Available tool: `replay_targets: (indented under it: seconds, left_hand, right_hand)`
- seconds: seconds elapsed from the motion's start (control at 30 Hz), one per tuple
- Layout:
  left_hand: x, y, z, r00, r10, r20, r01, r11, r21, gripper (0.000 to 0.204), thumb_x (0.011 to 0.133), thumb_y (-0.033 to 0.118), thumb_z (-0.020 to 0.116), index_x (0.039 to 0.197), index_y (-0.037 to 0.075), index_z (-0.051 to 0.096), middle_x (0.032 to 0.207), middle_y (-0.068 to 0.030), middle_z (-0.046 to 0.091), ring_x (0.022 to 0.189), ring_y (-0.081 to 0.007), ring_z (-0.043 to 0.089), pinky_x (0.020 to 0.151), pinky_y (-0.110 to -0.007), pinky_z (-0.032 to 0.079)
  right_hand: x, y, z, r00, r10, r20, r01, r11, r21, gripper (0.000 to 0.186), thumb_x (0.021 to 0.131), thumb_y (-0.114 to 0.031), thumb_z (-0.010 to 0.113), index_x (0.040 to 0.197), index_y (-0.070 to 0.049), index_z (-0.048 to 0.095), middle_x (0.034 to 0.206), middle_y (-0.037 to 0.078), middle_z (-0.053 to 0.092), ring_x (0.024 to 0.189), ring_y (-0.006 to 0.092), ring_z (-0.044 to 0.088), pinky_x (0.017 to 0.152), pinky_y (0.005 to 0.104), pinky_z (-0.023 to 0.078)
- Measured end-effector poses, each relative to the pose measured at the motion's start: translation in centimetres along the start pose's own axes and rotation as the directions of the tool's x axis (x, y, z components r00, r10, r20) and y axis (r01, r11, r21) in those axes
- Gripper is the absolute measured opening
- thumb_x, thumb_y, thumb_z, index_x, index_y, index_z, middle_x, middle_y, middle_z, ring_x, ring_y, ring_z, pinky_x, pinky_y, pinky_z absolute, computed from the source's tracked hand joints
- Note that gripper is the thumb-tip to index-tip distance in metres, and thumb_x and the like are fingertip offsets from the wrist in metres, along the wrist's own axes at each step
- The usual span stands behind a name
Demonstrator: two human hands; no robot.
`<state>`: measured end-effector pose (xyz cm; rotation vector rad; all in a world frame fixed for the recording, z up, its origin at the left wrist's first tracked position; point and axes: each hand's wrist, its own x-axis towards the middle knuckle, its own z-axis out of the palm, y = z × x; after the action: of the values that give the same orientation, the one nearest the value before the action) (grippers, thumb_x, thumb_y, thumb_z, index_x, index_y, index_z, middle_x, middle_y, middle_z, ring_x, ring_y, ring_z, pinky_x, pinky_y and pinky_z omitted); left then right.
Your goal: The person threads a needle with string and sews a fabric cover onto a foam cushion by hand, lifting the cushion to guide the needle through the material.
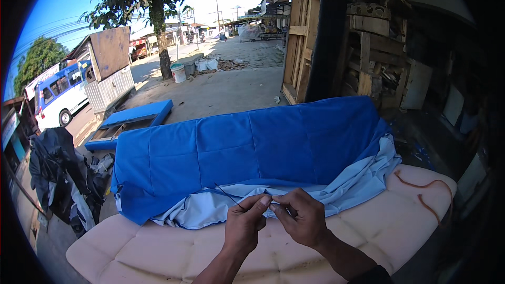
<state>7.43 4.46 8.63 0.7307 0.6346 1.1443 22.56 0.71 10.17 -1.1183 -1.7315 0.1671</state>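
My left hand (244,223) is closed on a thin, dark, needle-like rod (226,193), whose free end points up and to the left. Close against its fingertips, my right hand (302,215) pinches with thumb and forefinger. What lies between the fingertips is too small to make out. Both hands are above a pale pink, tufted foam pad (205,255). Just beyond them, a blue quilted cover (226,144) is draped over a long raised form. Its pale blue underside (347,186) is folded out in loose creases along the near edge.
An orange-brown cord (421,184) lies on the pad's right end. Crumpled black sheeting (55,171) sits at the left, near a blue-edged frame (131,121) on the ground. A wooden frame (301,34) stands upright beyond the cover, beside stacked timber pieces (376,47).
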Motion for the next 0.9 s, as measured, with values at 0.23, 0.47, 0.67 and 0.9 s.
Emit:
replay_targets:
  seconds: [0.23,0.47,0.67,0.9]
  left_hand:
    - [-0.2,-0.9,-0.5,0.987,0.002,0.163,-0.042,0.97,0.24,0.039,0.109,0.044,0.035,0.123,0.009,0.044,0.067,0.0035,0.038,0.052,-0.0035,0.03,0.045,-0.023,0.026]
    - [0.6,-3.2,-1.0,0.966,0.007,0.258,-0.1,0.932,0.349,0.027,0.107,0.028,0.048,0.118,0.005,0.057,0.079,-0.0064,0.063,0.063,-0.0113,0.055,0.059,-0.025,0.044]
    - [0.7,-3.9,-1.2,0.926,0.111,0.36,-0.222,0.933,0.284,0.031,0.107,0.028,0.05,0.118,0.0,0.055,0.099,-0.0107,0.07,0.082,-0.014,0.061,0.08,-0.028,0.048]
    - [0.8,-4.7,-1.1,0.934,0.176,0.311,-0.285,0.893,0.349,0.026,0.106,0.022,0.052,0.114,-0.002,0.057,0.095,-0.0132,0.07,0.08,-0.0168,0.064,0.077,-0.032,0.052]
  right_hand:
    - [0.3,1.6,-0.6,0.973,-0.052,-0.226,0.043,0.998,-0.047,0.007,0.088,-0.003,0.074,0.095,-0.003,0.071,0.078,0.003,0.06,0.059,0.008,0.05,0.052,0.0247,0.04]
    - [0.0,1.7,-1.0,0.951,0.058,-0.305,-0.048,0.998,0.042,0.009,0.089,-0.006,0.074,0.098,-0.003,0.073,0.071,-0.001,0.056,0.058,0.0031,0.048,0.049,0.0235,0.037]
    - [-0.4,1.9,-0.6,0.949,0.155,-0.274,-0.108,0.978,0.18,0.009,0.091,-0.005,0.073,0.099,-0.002,0.073,0.072,-0.001,0.06,0.058,0.0022,0.05,0.05,0.0222,0.038]
    - [-0.9,1.9,0.4,0.93,0.329,-0.166,-0.217,0.853,0.474,0.013,0.096,-0.006,0.067,0.101,0.005,0.064,0.098,0.011,0.074,0.085,0.0079,0.068,0.07,0.0238,0.058]
